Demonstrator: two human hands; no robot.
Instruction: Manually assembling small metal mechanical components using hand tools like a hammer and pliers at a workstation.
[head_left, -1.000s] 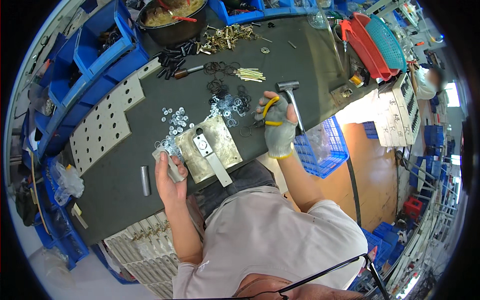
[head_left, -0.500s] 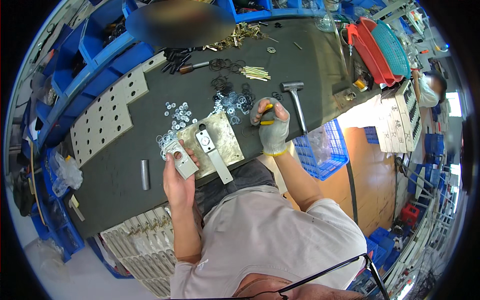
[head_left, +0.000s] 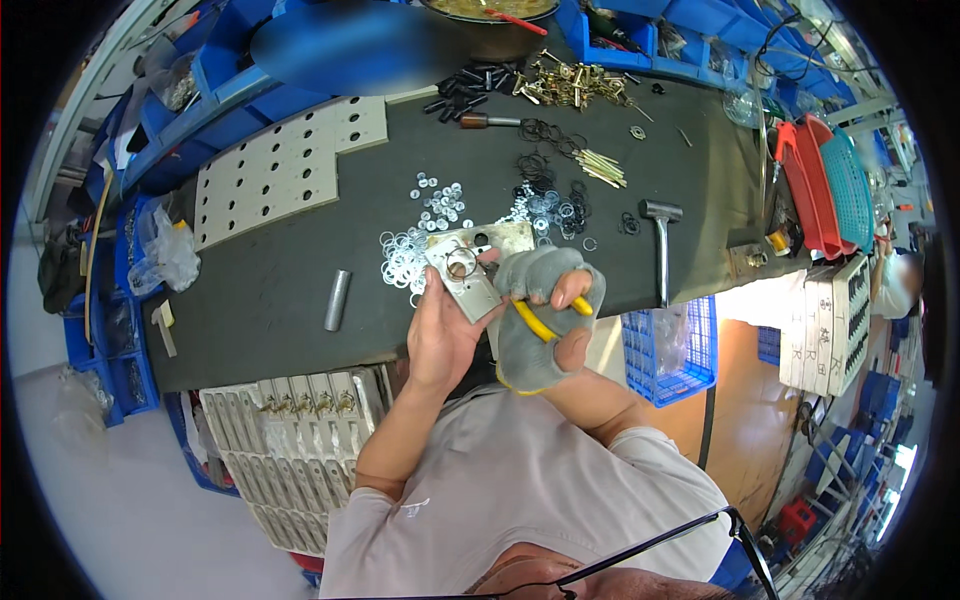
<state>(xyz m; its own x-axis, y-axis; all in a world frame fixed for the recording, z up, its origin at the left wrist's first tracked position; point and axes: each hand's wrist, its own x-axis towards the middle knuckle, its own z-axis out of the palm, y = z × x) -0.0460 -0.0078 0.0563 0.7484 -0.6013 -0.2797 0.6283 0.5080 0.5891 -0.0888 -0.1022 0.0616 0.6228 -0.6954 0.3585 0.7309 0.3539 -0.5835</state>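
My left hand point(head_left: 440, 340) is closed around a light grey metal lock plate point(head_left: 476, 298), held tilted above the bench. The plate has a round hole near its far end, and a thin ring point(head_left: 462, 262) shows around that hole. My right hand point(head_left: 545, 290), in a grey glove with bare fingertips, is wrapped around yellow-handled pliers point(head_left: 534, 320) close to the plate's right side. The glove hides the head of the pliers. Under the held plate, a worn metal block point(head_left: 512, 236) lies largely covered. Loose silver rings point(head_left: 402, 262) are spread left of the plate.
A hammer point(head_left: 662, 245) lies at right, a metal rod point(head_left: 338, 300) at left. Washers point(head_left: 440, 205), dark rings point(head_left: 535, 172), brass parts point(head_left: 570, 85) and a perforated panel point(head_left: 270, 175) lie farther back. A blue basket point(head_left: 700, 350) stands beyond the bench's right front edge.
My right hand has come left and nearer with the pliers, up to the plate. My left hand has raised the plate over the block. The head view has shifted, and a ring now shows at the hole.
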